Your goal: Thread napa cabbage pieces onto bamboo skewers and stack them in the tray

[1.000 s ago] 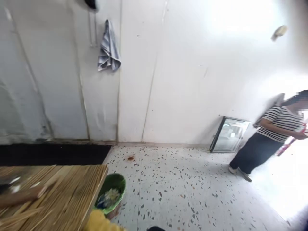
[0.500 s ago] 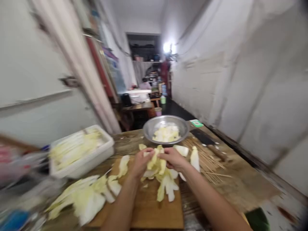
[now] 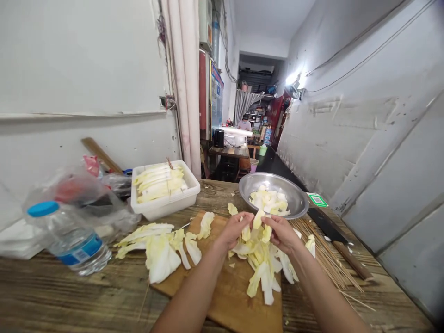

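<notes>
Both hands meet above a wooden cutting board (image 3: 229, 296), fingers closed on pale yellow cabbage leaf pieces. My left hand (image 3: 237, 230) pinches a cabbage leaf (image 3: 257, 219) from one side, while my right hand (image 3: 280, 231) grips it from the other. Beneath them lies a heap of cut cabbage strips (image 3: 265, 273). More cabbage leaves (image 3: 161, 259) are spread over the board's left edge. Just beyond my hands stands a steel bowl (image 3: 298, 199) with cabbage pieces in it.
A white bin (image 3: 166, 206) of skewered cabbage stands at left, near plastic bags (image 3: 86, 189) and a water bottle (image 3: 69, 238). Bamboo skewers (image 3: 326, 254) and a cleaver (image 3: 350, 259) lie at right. In the background a person (image 3: 244, 125) is by a table.
My view has swung left, so everything appears shifted rightward and the water bottle shows fully. Both hands remain closed on cabbage above the board.
</notes>
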